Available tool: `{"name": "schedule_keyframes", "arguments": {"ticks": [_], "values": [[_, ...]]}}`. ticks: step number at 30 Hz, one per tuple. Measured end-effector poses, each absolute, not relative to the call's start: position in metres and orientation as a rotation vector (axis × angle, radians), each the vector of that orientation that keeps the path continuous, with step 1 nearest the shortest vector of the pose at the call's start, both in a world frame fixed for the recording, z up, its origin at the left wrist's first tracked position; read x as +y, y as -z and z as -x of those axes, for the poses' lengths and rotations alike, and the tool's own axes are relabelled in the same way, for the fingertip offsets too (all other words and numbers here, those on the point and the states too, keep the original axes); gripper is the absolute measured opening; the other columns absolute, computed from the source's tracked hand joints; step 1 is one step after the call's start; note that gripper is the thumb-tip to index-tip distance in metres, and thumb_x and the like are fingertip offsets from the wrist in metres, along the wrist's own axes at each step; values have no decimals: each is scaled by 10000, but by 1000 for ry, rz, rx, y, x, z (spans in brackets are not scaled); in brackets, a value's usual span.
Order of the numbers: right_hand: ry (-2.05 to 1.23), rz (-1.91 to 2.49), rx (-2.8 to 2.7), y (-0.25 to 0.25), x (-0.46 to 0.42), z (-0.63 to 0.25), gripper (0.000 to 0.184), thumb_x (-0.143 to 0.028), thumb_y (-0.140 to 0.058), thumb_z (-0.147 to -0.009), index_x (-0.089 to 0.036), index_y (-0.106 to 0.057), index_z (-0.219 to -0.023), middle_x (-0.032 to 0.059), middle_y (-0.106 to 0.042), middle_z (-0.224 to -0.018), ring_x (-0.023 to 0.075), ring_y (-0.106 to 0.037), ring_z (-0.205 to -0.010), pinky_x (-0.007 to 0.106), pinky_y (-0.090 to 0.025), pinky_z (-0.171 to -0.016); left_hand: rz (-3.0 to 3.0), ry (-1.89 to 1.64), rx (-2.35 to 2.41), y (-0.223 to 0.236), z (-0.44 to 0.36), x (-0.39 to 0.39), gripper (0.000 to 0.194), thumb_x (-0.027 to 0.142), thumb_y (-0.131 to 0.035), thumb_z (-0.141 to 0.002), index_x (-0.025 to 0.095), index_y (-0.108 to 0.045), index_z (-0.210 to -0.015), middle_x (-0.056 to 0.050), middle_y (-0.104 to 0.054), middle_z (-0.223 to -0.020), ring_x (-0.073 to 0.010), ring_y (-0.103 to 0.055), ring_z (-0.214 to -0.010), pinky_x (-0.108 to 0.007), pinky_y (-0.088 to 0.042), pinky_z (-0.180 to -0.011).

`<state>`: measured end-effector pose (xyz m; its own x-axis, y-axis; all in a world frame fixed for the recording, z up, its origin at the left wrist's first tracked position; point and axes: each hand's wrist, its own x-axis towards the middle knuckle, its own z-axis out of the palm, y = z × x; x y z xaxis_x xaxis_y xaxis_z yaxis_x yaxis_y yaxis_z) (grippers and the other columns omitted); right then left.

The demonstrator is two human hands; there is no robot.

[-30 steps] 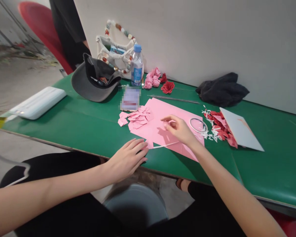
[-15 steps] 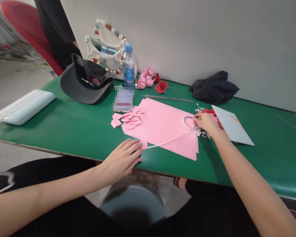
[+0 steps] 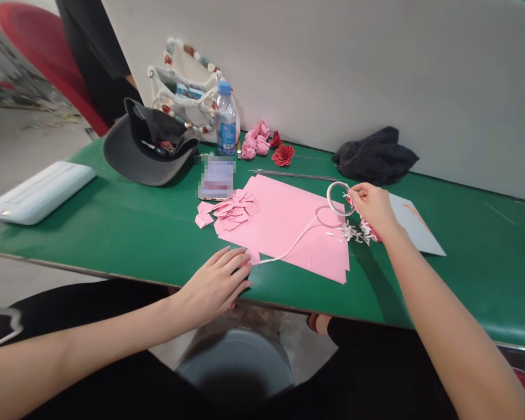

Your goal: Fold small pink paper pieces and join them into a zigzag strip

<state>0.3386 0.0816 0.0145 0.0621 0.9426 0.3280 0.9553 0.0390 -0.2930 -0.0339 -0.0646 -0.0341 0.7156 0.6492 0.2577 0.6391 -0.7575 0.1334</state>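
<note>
My right hand [image 3: 370,204] pinches a roll of white tape [image 3: 329,198] by its edge, holding it up over the right side of the pink paper sheets [image 3: 284,216]. A loose white strip [image 3: 295,240] curves across the sheets from beneath the roll towards my left hand. My left hand [image 3: 221,277] lies flat near the table's front edge, fingers stretched out over a small pink paper piece [image 3: 254,255], where the strip ends. Beyond it is a pile of cut pink paper pieces [image 3: 234,211]. White paper scraps [image 3: 354,233] lie below my right hand.
A phone [image 3: 217,178], a bottle [image 3: 226,119], a dark cap [image 3: 146,146], a beaded bag [image 3: 179,93] and paper flowers [image 3: 283,155] stand along the back. Thin wires [image 3: 293,174], a black cloth [image 3: 374,156] and a white card [image 3: 415,224] lie further right. A bucket [image 3: 238,361] is below the table.
My right hand has lifted the tape roll from the pink sheets, and the strip now curves more. The white card has shifted lower behind that hand. My left hand stays in place.
</note>
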Motion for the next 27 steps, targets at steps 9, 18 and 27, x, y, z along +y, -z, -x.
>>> {"name": "schedule_keyframes", "arguments": {"ticks": [9, 18, 27], "values": [[-66, 2038, -1594, -31, 2, -361, 144, -307, -594, -796, -182, -631, -858, 185, -696, -822, 208, -647, -692, 303, -444, -664, -2904, -449, 1076, 32, 34, -65, 306, 266, -407, -949, 124, -573, -1163, -129, -604, -1207, -254, -505, -1190, -441, -397, -1030], [-152, 2364, -1503, 1, -71, -420, 260, -464, -514, -694, -220, -588, -749, 20, -617, -487, 265, -667, -619, 331, -428, -620, -2924, -469, 1009, 38, 28, -71, 312, 261, -407, -950, 133, -556, -1193, -119, -597, -1235, -247, -533, -1162, -453, -396, -1031], [-513, 2527, -1217, 22, -90, -450, 254, -465, -610, -633, -219, -621, -695, 62, -660, -547, 256, -618, -547, 354, -430, -588, -2916, -473, 977, 38, 25, -69, 287, 244, -418, -945, 124, -562, -1162, -125, -605, -1188, -250, -539, -1142, -438, -428, -1009]]}}
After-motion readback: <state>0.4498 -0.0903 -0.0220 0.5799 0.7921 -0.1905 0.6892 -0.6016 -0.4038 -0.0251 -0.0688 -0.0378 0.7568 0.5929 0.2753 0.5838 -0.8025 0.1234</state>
